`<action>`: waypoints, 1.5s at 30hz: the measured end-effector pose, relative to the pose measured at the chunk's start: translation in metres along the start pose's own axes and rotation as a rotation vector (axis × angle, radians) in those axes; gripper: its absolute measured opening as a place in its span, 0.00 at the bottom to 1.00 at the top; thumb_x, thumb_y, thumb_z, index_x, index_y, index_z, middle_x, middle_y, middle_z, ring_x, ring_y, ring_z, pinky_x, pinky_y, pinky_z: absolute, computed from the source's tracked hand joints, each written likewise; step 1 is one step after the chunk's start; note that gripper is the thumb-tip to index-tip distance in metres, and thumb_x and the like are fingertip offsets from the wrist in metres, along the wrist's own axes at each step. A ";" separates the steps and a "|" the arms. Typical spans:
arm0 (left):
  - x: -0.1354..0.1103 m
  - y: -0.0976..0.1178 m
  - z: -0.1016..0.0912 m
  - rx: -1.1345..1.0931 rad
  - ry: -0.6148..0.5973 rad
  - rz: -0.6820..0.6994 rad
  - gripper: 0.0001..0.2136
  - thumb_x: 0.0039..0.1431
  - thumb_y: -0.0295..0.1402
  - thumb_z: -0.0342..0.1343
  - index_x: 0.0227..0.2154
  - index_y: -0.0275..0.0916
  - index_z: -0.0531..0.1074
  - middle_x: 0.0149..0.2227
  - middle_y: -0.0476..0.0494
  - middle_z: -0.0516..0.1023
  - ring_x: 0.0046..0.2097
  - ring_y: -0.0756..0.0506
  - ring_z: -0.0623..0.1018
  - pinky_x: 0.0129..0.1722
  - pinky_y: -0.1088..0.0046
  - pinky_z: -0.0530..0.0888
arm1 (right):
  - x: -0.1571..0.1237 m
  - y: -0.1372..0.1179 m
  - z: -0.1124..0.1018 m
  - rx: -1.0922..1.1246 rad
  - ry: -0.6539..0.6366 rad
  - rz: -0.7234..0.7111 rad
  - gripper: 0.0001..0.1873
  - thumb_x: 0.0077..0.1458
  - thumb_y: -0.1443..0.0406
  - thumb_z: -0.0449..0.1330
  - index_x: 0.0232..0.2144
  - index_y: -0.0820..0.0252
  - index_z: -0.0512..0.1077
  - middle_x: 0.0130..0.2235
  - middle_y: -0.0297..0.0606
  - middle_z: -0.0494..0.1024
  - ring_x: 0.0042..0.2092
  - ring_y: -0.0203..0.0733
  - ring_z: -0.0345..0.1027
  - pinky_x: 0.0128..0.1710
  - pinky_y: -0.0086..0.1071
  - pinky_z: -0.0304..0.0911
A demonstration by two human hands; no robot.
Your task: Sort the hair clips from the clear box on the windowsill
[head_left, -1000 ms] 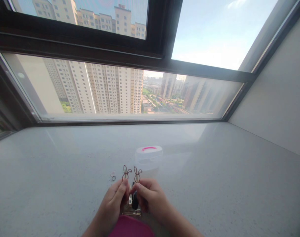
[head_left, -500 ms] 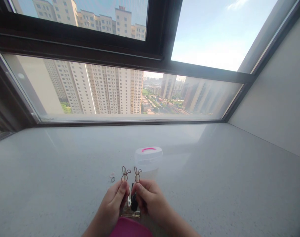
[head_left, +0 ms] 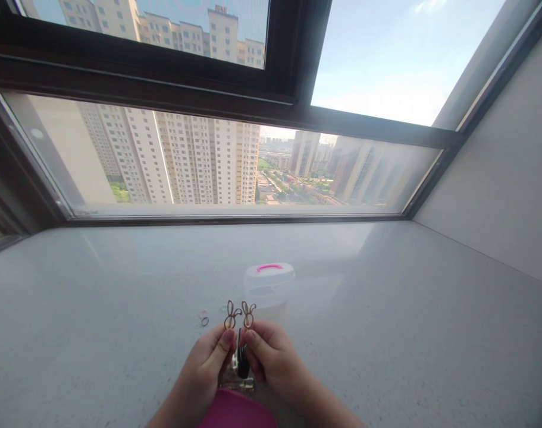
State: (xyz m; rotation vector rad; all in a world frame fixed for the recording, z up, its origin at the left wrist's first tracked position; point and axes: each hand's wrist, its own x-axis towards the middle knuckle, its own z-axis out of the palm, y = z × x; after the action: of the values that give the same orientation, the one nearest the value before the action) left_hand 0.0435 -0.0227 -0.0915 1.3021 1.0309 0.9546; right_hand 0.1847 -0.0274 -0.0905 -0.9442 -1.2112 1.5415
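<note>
In front of me, my left hand [head_left: 207,359] pinches a brown wire clip [head_left: 230,314] shaped like a rabbit's head, with its looped ears pointing up. A matching rabbit-shaped wire clip [head_left: 248,312] stands upright between the thumb and fingers of my right hand [head_left: 274,358]. The two clips are side by side and almost touching at the ears; my fingers cover their lower ends. Below and between the hands lies a black clip-like item [head_left: 243,361], partly hidden. Under it are shiny gold-toned pieces [head_left: 237,384], too covered to make out.
A translucent white box [head_left: 269,288] with a pink handle [head_left: 269,267] stands just beyond my hands. Small rings [head_left: 204,321] lie to the left. A pink object [head_left: 237,410] sits at the bottom edge. The speckled pale sill [head_left: 119,333] reaches the window frame [head_left: 235,221].
My left hand has brought its rabbit clip slightly right, closing the gap to the other clip. My right hand has stayed nearly still.
</note>
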 end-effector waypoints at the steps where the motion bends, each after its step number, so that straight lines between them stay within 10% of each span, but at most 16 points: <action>1: 0.000 0.000 0.000 -0.009 -0.006 -0.003 0.18 0.55 0.46 0.51 0.24 0.34 0.69 0.22 0.49 0.66 0.25 0.50 0.64 0.24 0.77 0.63 | 0.000 -0.001 0.000 0.000 -0.002 0.003 0.20 0.51 0.51 0.56 0.22 0.64 0.64 0.13 0.25 0.57 0.15 0.27 0.47 0.15 0.23 0.42; 45: -0.001 0.006 0.002 -0.058 0.046 -0.019 0.19 0.50 0.49 0.54 0.20 0.35 0.67 0.19 0.51 0.66 0.22 0.51 0.63 0.21 0.78 0.60 | -0.003 -0.002 0.000 -0.055 -0.018 -0.001 0.21 0.52 0.51 0.55 0.20 0.63 0.63 0.13 0.26 0.58 0.16 0.28 0.48 0.16 0.24 0.41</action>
State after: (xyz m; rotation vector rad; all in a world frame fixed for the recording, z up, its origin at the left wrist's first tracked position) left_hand 0.0450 -0.0236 -0.0857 1.2253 1.0418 0.9971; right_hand 0.1857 -0.0298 -0.0886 -0.9679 -1.2722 1.5256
